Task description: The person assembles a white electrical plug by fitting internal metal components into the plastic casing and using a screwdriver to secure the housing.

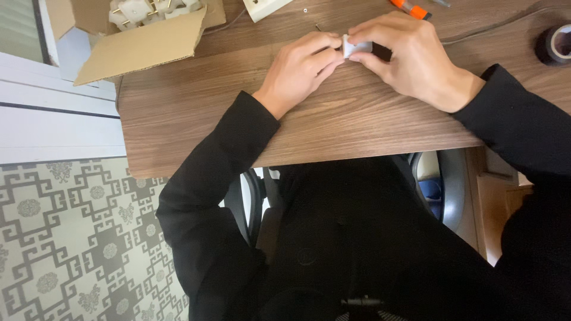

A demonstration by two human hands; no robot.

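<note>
Both hands meet mid-surface: left hand (pixel 299 66) and right hand (pixel 404 56) each keep a pinching grip on a small white part (pixel 355 47), held just above the wooden surface (pixel 238 113). Cardboard box (pixel 143 32) sits far-left, black tape roll (pixel 554 45) far-right, orange-handled tool (pixel 410 8) beyond the knuckles.

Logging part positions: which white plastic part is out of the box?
The small white part gripped between both hands, left hand and right hand; the others lie in the cardboard box.
</note>
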